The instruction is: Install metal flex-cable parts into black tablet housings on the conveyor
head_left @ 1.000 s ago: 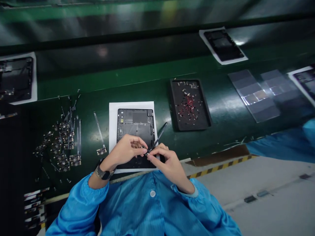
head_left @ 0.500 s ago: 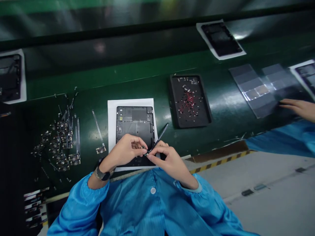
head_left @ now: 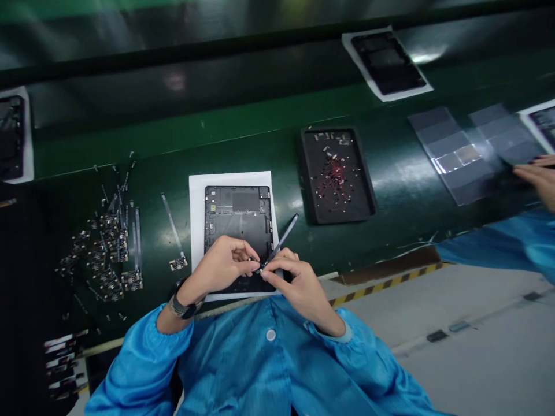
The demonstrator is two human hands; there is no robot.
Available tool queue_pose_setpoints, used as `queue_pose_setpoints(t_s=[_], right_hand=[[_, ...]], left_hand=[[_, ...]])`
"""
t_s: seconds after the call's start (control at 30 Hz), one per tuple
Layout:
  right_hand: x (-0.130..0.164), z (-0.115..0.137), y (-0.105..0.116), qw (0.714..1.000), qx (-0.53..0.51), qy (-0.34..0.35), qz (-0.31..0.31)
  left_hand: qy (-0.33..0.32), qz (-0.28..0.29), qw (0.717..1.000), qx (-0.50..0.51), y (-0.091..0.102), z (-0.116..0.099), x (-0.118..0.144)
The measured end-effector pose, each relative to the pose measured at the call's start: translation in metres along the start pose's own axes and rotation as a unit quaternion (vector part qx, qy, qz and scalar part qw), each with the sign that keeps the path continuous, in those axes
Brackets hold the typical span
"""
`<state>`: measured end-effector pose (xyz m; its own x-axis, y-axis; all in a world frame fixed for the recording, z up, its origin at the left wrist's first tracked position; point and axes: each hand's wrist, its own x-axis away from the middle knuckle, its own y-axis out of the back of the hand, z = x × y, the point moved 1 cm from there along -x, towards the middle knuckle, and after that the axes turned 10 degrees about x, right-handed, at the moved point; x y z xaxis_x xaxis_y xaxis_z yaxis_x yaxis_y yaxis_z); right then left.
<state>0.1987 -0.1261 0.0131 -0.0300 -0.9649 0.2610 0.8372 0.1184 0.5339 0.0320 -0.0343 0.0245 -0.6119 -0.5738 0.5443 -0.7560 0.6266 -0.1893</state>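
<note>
My left hand (head_left: 228, 263) and my right hand (head_left: 299, 280) meet over the lower part of a black tablet back shell (head_left: 240, 231). Both are closed in a pinch on a small circuit board (head_left: 259, 267), mostly covered by my fingers. From it a flat ribbon cable (head_left: 284, 234) sticks up to the right, past the shell's edge. Any finer part between my fingertips is too small to make out. Under the shell lies a white sheet (head_left: 197, 190).
Left of the sheet lie one board with its ribbon cable (head_left: 177, 264) and a heap of similar boards (head_left: 108, 248). A black tray (head_left: 307, 199) holds small red-wired parts (head_left: 336, 176). Farther right are clear film sheets (head_left: 446, 156) and a co-worker's hand (head_left: 540, 173).
My hands stay pinched together in nearly the same place. The ribbon cable has turned, showing more of its flat grey face. The co-worker's hand has moved right.
</note>
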Motion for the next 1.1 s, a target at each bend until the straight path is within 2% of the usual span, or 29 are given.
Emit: queue_pose_setpoints(t_s=[0.33, 0.57, 0.7, 0.8, 0.87, 0.93, 1.03, 1.1], right_hand=[[-0.002, -0.003, 0.002, 1.0, -0.025, 0.01, -0.004], [-0.002, -0.005, 0.001, 0.999, -0.03, 0.011, -0.013], [-0.004, -0.004, 0.002, 1.0, -0.02, 0.022, -0.005], [-0.006, -0.003, 0.003, 0.999, -0.024, 0.046, -0.004], [-0.006, -0.004, 0.005, 0.997, -0.031, 0.063, -0.013], [-0.006, -0.005, 0.006, 0.997, -0.024, 0.077, -0.02], [-0.01, -0.006, 0.006, 0.993, 0.017, 0.112, -0.01], [-0.015, -0.005, 0.005, 0.988, 0.051, 0.146, -0.001]], left_hand=[[0.027, 0.027, 0.998, 0.059, 0.002, 0.004, -0.004], [0.029, 0.016, 0.998, 0.061, 0.0, 0.006, -0.005], [0.017, 0.004, 1.0, 0.023, -0.002, 0.004, -0.003], [-0.029, -0.013, 0.997, -0.076, 0.001, 0.0, 0.003], [-0.082, -0.053, 0.982, -0.159, 0.007, -0.004, 0.01], [-0.143, -0.117, 0.956, -0.226, 0.015, -0.007, 0.017], [-0.205, -0.213, 0.903, -0.312, 0.028, -0.017, 0.016], [-0.224, -0.269, 0.856, -0.38, 0.037, -0.028, 0.003]])
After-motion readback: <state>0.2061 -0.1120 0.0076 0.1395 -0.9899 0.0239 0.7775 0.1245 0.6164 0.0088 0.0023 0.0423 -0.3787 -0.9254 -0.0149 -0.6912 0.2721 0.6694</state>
